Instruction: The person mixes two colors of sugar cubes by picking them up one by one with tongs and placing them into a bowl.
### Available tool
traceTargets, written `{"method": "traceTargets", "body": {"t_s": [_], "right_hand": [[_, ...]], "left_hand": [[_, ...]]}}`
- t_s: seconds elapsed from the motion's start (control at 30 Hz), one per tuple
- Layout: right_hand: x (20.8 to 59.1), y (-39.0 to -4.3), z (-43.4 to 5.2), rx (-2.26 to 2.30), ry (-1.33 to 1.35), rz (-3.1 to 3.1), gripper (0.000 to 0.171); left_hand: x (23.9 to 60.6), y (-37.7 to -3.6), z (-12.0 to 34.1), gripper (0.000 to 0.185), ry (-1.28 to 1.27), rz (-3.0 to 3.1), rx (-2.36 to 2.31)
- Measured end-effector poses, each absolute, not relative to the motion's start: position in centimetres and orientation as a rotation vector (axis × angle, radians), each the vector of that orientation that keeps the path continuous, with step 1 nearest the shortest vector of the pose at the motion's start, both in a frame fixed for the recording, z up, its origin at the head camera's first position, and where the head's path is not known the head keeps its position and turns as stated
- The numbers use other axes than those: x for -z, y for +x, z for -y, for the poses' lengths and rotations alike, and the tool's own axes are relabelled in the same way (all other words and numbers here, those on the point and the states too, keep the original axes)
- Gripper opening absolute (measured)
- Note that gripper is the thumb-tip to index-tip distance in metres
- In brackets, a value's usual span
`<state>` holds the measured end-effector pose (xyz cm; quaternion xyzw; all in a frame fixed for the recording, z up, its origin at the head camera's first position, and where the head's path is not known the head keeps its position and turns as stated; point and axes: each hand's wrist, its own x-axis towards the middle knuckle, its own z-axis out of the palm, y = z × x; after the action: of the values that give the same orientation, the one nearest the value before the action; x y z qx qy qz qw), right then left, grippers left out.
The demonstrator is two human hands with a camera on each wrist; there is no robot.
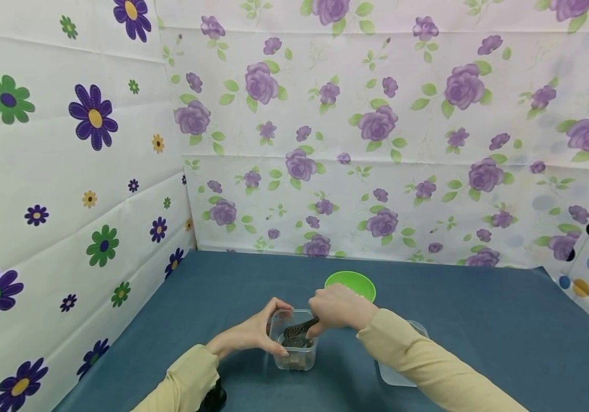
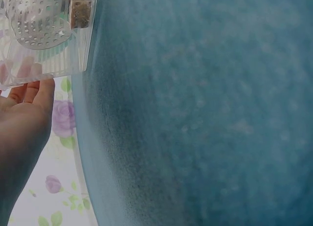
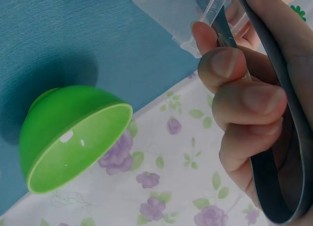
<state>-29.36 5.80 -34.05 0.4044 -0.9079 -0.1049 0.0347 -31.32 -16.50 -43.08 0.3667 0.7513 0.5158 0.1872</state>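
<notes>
Two hands worked over one small clear tub (image 1: pixel 294 343) on the blue table (image 1: pixel 480 332). On the left, the left hand (image 1: pixel 253 335) held the side of the tub, with fingers curled round its wall. Brown cubes (image 1: pixel 297 360) lay in the bottom of the tub; I could not count them. In the middle, one slotted spoon (image 1: pixel 298 331) with many little holes dipped into the tub. The right hand (image 1: pixel 338 309) was just above the tub and pinched the spoon's grey handle between thumb and curled fingers. One green bowl (image 1: pixel 350 284) sat just behind the right hand. One more clear tub (image 1: pixel 402 366) lay to the right, mostly hidden under the right sleeve (image 1: pixel 428 366).

The left wrist view showed the spoon's holes (image 2: pixel 39 20) through the clear tub wall (image 2: pixel 80 45), and the left fingers (image 2: pixel 34 91) pressed on that wall, which the head view did not show well. It also showed one cube (image 2: pixel 80 13) up close. The right wrist view showed the inside of the green bowl (image 3: pixel 78 138) and the grey handle (image 3: pixel 274 152) looped round the right fingers (image 3: pixel 244 103). Only the head view showed both hands together, with the tub between them
</notes>
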Motion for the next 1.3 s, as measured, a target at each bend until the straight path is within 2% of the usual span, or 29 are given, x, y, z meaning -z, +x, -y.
{"method": "traceTargets", "body": {"t_s": [0.97, 1.3], "right_hand": [[33.7, -28.9, -5.0, 0.366, 1.224, 2.836, 0.036], [32.8, -29.8, -6.6, 0.119, 1.279, 2.832, 0.038]], "left_hand": [[43.0, -31.4, 16.3, 0.071, 1.052, -2.076, -1.468], [43.1, -31.4, 16.4, 0.067, 1.042, -2.109, -1.454]]}}
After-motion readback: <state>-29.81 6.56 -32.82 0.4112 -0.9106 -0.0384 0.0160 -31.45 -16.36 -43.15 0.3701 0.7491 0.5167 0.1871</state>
